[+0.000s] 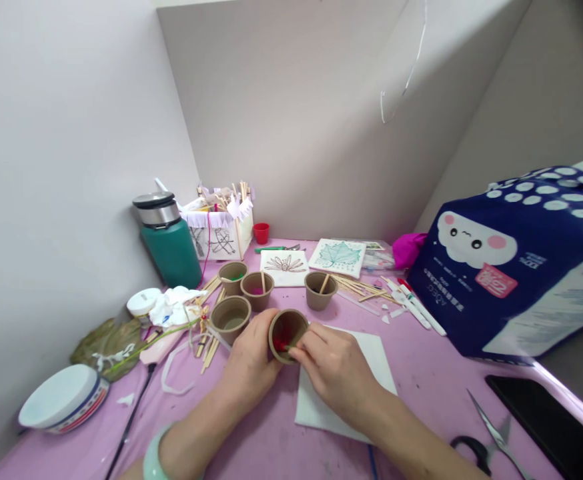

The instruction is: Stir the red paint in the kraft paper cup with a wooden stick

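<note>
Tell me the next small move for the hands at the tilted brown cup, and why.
Probably draw the right hand back slightly to lift some red paint out. The left hand holds the tilted brown paper cup with its mouth towards the camera, and the right hand's fingertips hold something thin at the rim, against the red inside.

Bare forearms, no sleeves; pale green bangle [152,457] on left wrist; right wrist unadorned.
</note>
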Available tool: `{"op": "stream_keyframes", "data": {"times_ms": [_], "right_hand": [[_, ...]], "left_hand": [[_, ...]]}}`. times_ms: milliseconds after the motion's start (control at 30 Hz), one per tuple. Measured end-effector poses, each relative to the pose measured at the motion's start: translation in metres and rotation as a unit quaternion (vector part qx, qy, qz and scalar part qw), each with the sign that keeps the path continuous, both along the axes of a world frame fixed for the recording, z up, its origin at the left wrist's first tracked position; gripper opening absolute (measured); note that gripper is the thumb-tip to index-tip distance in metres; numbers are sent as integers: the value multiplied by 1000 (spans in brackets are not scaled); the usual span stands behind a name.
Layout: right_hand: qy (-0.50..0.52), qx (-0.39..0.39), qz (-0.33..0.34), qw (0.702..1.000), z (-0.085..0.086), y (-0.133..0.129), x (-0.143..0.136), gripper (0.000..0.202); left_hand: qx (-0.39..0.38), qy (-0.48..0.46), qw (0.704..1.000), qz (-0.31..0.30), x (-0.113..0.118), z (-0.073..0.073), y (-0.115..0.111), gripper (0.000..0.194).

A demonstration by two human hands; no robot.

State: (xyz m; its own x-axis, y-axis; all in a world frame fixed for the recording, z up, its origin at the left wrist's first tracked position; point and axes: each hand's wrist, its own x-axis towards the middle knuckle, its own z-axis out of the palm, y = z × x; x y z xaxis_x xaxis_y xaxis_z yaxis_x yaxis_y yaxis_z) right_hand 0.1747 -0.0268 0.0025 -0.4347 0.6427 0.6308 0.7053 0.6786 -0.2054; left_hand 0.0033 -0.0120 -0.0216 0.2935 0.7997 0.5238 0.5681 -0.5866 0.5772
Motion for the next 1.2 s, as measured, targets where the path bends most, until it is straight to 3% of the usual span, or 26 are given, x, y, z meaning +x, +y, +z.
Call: {"op": "stream_keyframes", "data": {"times_ms": [267,433,533,700,833,1033,1200], "right_hand": [[32,-6,2,999,2,9,11,21],[-10,-21,71,997,0,7,10,25],[15,-40,97,994,4,5,10,24],[95,-80,75,989,7,5,13,20],[39,-61,98,992,4,6,10,23],[-19,9,22,1000,6,6,11,28],[-36,8,39,999,3,4,9,28]], "left_hand": [[-37,-1,999,-19,2,2,0,46],[-50,-13,999,1,0,2,1,49],[-55,-23,998,4,1,1,1,51],[-64,-24,998,-6,3,3,0,49],[-67,-29,997,-6,3,4,0,48],[-61,-30,998,-13,4,5,-1,48],[-59,-36,998,-11,3,7,-1,48]]}}
